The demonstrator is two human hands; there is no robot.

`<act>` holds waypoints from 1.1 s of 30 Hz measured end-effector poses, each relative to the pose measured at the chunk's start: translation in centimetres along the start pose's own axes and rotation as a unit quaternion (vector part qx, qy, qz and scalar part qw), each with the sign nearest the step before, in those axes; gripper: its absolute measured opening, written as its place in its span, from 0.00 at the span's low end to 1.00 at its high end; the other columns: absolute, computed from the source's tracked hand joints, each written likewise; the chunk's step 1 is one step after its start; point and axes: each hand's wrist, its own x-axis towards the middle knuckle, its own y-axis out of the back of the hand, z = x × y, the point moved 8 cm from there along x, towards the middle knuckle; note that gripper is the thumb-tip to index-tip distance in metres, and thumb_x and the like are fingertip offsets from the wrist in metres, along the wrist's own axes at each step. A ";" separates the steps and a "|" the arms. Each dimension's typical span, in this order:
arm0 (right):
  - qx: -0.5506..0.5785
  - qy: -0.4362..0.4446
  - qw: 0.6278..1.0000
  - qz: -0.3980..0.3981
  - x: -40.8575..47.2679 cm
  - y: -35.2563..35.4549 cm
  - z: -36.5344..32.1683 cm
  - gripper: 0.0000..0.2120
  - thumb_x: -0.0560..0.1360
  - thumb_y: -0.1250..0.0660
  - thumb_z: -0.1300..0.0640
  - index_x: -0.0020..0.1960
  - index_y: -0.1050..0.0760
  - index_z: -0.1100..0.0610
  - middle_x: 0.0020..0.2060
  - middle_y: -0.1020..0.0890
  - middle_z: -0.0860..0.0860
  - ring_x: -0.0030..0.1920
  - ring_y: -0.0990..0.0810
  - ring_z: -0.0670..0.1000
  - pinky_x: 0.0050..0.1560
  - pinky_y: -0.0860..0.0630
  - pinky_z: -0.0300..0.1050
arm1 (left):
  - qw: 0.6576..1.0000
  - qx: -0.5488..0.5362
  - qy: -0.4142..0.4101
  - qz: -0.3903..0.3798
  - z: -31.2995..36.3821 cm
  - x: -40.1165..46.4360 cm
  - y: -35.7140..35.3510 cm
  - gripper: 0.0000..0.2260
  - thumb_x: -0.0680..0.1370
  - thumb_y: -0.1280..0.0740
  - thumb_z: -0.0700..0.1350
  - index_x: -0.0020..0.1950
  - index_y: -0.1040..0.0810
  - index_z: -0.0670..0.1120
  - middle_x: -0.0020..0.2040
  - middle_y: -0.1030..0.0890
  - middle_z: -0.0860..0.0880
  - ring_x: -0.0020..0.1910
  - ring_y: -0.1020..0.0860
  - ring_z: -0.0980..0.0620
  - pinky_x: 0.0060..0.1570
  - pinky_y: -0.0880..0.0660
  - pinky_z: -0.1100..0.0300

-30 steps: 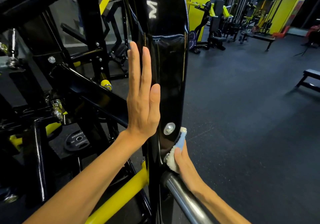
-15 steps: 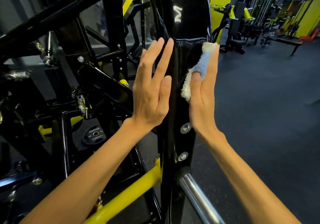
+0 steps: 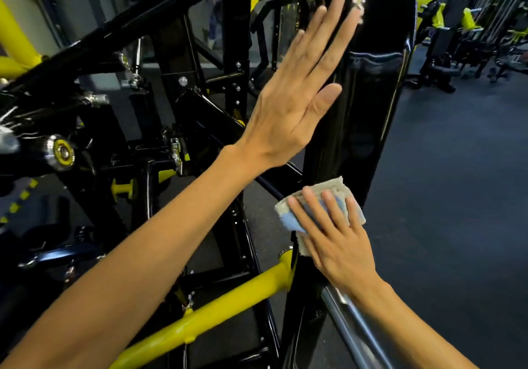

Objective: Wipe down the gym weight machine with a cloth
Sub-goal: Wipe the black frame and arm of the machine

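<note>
A glossy black upright plate of the weight machine (image 3: 374,88) rises through the middle of the view. My left hand (image 3: 297,91) lies flat and open against its left face, fingers pointing up. Lower down, my right hand (image 3: 334,240) presses a folded blue and white cloth (image 3: 323,197) flat against the plate's near face, fingers spread over the cloth. A chrome bar (image 3: 351,325) sticks out from the plate just below my right wrist. A yellow tube (image 3: 200,320) joins the plate from the lower left.
Black frame members, bolts and a yellow-capped pivot (image 3: 61,151) fill the left side behind my left arm. Dark rubber floor (image 3: 457,211) spreads to the right. Other black and yellow machines and benches (image 3: 463,40) stand at the far right.
My right hand has slid the cloth down the plate from near the top to just above the chrome bar. My left hand stays flat on the plate, now higher in view.
</note>
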 end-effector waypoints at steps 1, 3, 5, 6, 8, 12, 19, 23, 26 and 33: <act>-0.005 0.015 1.000 0.004 0.4 0.2 0.2 0.32 0.83 0.45 0.50 0.83 0.54 0.52 0.83 0.57 0.51 0.82 0.59 0.54 0.81 0.60 0.58 | 1.000 0.002 0.022 -0.005 -0.4 -1.4 0.0 0.25 0.83 0.46 0.40 0.78 0.45 0.30 0.79 0.47 0.30 0.80 0.49 0.33 0.79 0.50 0.38; 0.002 0.038 0.999 0.017 2.0 1.2 0.7 0.29 0.83 0.45 0.50 0.83 0.46 0.52 0.83 0.52 0.51 0.83 0.57 0.53 0.81 0.58 0.57 | 0.997 0.000 0.076 -0.008 -1.2 -4.2 0.4 0.25 0.84 0.46 0.40 0.79 0.46 0.31 0.80 0.47 0.33 0.81 0.51 0.37 0.79 0.51 0.39; 0.014 0.034 0.998 0.048 4.0 2.9 1.4 0.28 0.82 0.43 0.52 0.81 0.41 0.53 0.82 0.46 0.51 0.83 0.56 0.53 0.81 0.56 0.57 | 0.992 0.002 0.125 -0.005 -1.7 -6.8 1.4 0.25 0.85 0.46 0.39 0.80 0.46 0.33 0.81 0.48 0.35 0.82 0.52 0.40 0.80 0.52 0.41; 0.018 0.025 0.998 0.061 4.9 3.4 1.6 0.28 0.82 0.41 0.53 0.81 0.40 0.54 0.82 0.44 0.52 0.83 0.57 0.52 0.81 0.56 0.57 | 0.990 0.013 0.142 -0.005 -1.8 -7.9 2.0 0.25 0.85 0.46 0.39 0.80 0.46 0.33 0.82 0.48 0.36 0.82 0.52 0.41 0.81 0.52 0.43; 0.029 0.007 0.996 0.082 6.7 4.5 2.4 0.27 0.83 0.41 0.54 0.81 0.39 0.56 0.80 0.41 0.55 0.83 0.58 0.52 0.81 0.58 0.57 | 0.986 0.040 0.164 -0.006 -1.8 -10.1 3.4 0.24 0.85 0.46 0.40 0.80 0.46 0.34 0.82 0.47 0.37 0.82 0.51 0.42 0.81 0.53 0.45; 0.099 -0.024 0.985 0.139 10.9 7.5 4.5 0.24 0.85 0.43 0.55 0.80 0.38 0.54 0.79 0.39 0.60 0.80 0.47 0.65 0.80 0.55 0.64 | 0.975 0.096 0.199 -0.020 -1.5 -14.2 6.1 0.24 0.86 0.46 0.41 0.80 0.45 0.35 0.82 0.45 0.39 0.82 0.50 0.44 0.81 0.53 0.47; 0.199 -0.159 0.964 0.083 14.8 4.9 8.8 0.25 0.85 0.59 0.39 0.82 0.56 0.38 0.81 0.45 0.61 0.80 0.45 0.67 0.77 0.45 0.68 | 0.935 0.196 0.276 -0.106 -3.1 -23.0 8.2 0.25 0.87 0.47 0.47 0.82 0.47 0.42 0.83 0.47 0.46 0.82 0.52 0.52 0.81 0.50 0.47; 0.199 -0.192 0.955 0.109 10.3 4.9 5.1 0.25 0.88 0.51 0.48 0.83 0.53 0.43 0.79 0.45 0.67 0.78 0.46 0.72 0.78 0.49 0.71 | 0.918 0.207 0.317 -0.118 -4.4 -26.7 8.5 0.25 0.87 0.45 0.47 0.83 0.48 0.43 0.83 0.49 0.49 0.82 0.53 0.54 0.81 0.49 0.48; 0.138 -0.132 0.979 0.077 6.0 4.1 0.9 0.25 0.86 0.43 0.55 0.82 0.44 0.57 0.80 0.43 0.61 0.79 0.48 0.67 0.81 0.61 0.58 | 0.909 0.206 0.336 -0.134 -5.2 -28.9 7.7 0.26 0.87 0.45 0.47 0.83 0.49 0.45 0.83 0.49 0.50 0.82 0.53 0.55 0.81 0.49 0.50; 0.157 -0.142 0.976 0.057 5.7 3.5 -2.7 0.24 0.87 0.46 0.54 0.81 0.41 0.61 0.80 0.40 0.57 0.82 0.50 0.54 0.82 0.56 0.56 | 0.898 0.176 0.362 -0.179 -7.4 -33.9 4.4 0.26 0.86 0.46 0.49 0.83 0.50 0.46 0.83 0.49 0.52 0.82 0.54 0.57 0.81 0.50 0.52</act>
